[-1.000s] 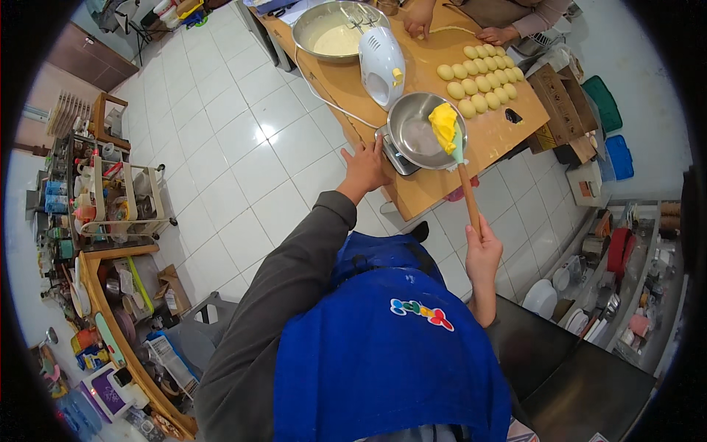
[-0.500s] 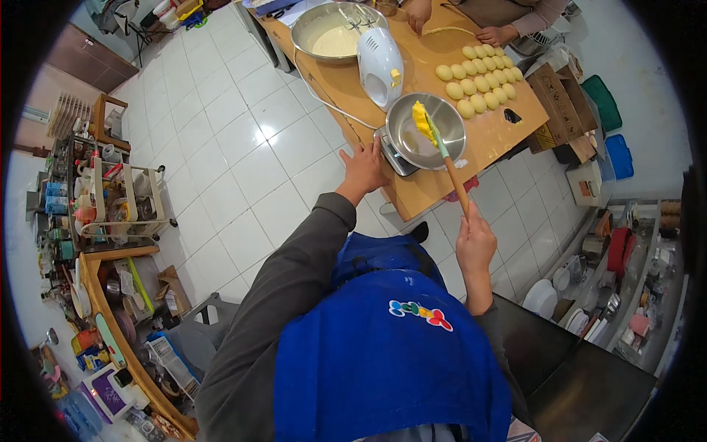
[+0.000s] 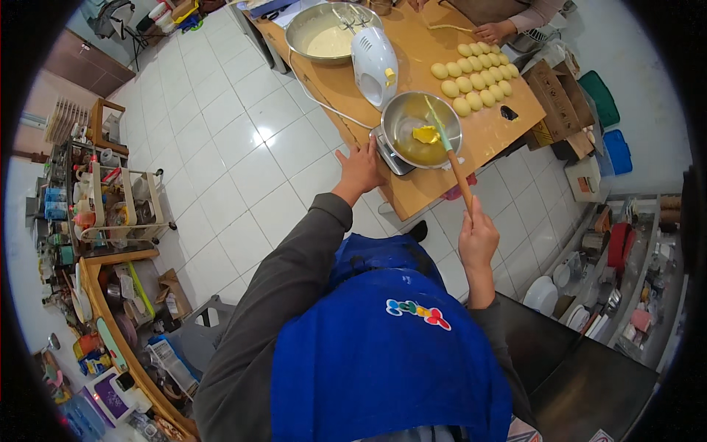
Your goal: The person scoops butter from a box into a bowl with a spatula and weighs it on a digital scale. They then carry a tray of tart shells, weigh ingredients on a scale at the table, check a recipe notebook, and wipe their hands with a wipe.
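Note:
My right hand [image 3: 479, 236] is closed around the wooden handle of a spatula [image 3: 458, 173] whose pale green blade reaches into a steel bowl [image 3: 401, 147]. A yellow lump like margarine [image 3: 426, 134] lies in the bowl beside the blade, and a smear clings to the blade's tip. Under the bowl is a kitchen scale [image 3: 390, 156] at the table's near corner. My left hand [image 3: 359, 169] rests with fingers spread against the table edge, fingertips by the scale. It holds nothing.
Beyond the bowl lies a white hand mixer [image 3: 374, 66] with its cord, its beaters over a large bowl of batter [image 3: 328, 37]. Rows of pale yellow dough balls [image 3: 471, 79] sit to the right. Another person's hand [image 3: 495, 31] is at the table's far side, near a dough strip [image 3: 449, 27].
The yellow lump has come off the spatula and now lies in the bowl. The spatula blade has swung toward the bowl's far side. My left hand has stayed by the scale.

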Demonstrator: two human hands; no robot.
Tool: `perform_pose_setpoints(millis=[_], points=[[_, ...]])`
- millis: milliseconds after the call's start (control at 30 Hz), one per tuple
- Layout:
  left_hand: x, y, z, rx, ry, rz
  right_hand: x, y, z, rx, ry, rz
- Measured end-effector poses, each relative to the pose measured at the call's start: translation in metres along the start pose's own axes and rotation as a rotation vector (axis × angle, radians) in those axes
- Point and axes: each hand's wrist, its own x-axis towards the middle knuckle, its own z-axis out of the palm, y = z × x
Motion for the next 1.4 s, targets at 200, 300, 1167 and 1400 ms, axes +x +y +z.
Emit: perform_pose_setpoints(millis=[200, 300, 1167, 1400], points=[[-0.003, 0.0, 0.002, -0.005, 0.028, 0.003, -0.003, -0.002, -0.001, 0.145, 0.0, 0.033], [-0.004, 0.0, 0.0, -0.009, 0.022, 0.018, -0.001, -0.005, -0.003, 0.18, -0.017, 0.074], [-0.003, 0.0, 0.004, -0.013, 0.042, 0.001, 0.011, -0.008, 0.007, 0.972, -0.178, 0.574], [-0.004, 0.0, 0.004, -0.022, 0.042, 0.007, 0.006, 0.003, -0.008, 0.904, -0.137, 0.589]])
